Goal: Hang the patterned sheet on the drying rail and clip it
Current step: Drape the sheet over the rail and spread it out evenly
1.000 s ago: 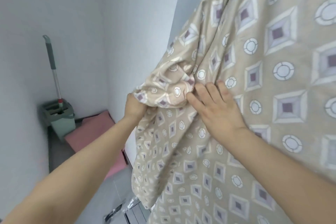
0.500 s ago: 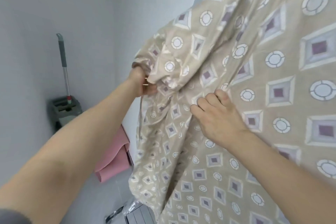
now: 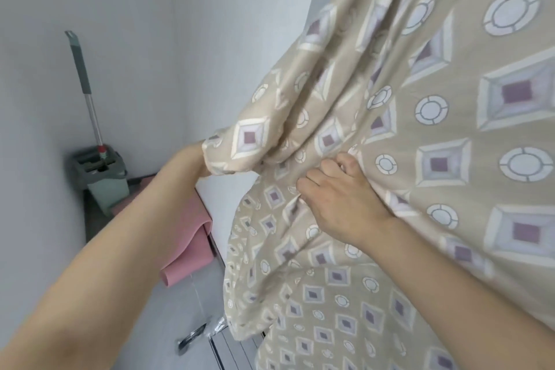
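Against grey walls, both hands' fingers clutch bunched patterned sheet (image 3: 390, 135): left hand (image 3: 192, 159), right hand (image 3: 339, 195).

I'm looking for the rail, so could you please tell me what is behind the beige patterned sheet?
Past the beige patterned sheet's left edge only the pale wall shows. No rail or clip is visible; the fabric covers everything else behind it, including the left hand's fingers.
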Tool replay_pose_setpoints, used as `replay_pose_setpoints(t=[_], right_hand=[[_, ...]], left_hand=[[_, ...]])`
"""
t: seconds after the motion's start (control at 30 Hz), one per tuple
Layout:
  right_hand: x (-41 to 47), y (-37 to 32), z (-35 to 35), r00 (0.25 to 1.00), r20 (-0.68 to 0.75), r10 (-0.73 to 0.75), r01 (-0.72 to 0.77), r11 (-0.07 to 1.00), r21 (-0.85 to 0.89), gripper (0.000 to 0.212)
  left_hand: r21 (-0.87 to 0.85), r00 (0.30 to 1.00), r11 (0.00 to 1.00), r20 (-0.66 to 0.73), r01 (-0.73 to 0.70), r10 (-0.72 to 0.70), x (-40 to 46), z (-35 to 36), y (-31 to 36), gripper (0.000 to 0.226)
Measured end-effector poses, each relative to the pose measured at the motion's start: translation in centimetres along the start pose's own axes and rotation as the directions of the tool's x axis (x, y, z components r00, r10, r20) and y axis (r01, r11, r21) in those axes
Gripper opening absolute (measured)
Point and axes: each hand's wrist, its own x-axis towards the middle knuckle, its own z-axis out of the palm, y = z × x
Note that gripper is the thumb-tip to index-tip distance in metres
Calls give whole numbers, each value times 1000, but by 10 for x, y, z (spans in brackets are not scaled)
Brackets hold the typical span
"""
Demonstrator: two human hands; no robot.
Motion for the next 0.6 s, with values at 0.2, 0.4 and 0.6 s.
replay_pose_setpoints(t=[0.2, 0.4, 0.6], right_hand=[[-19, 2, 17, 998, 47, 42, -44, 998, 48, 13], [-30, -5, 21, 996, 75, 53, -56, 998, 38, 18], [-32, -2, 9, 816, 481, 322, -543, 711, 446, 49]], left_hand=[[231, 756, 933, 652, -275, 62, -60, -24, 4, 47], [250, 606, 903, 795, -351, 16, -65, -26, -12, 105], [493, 893, 800, 435, -342, 113, -69, 31, 17, 69]])
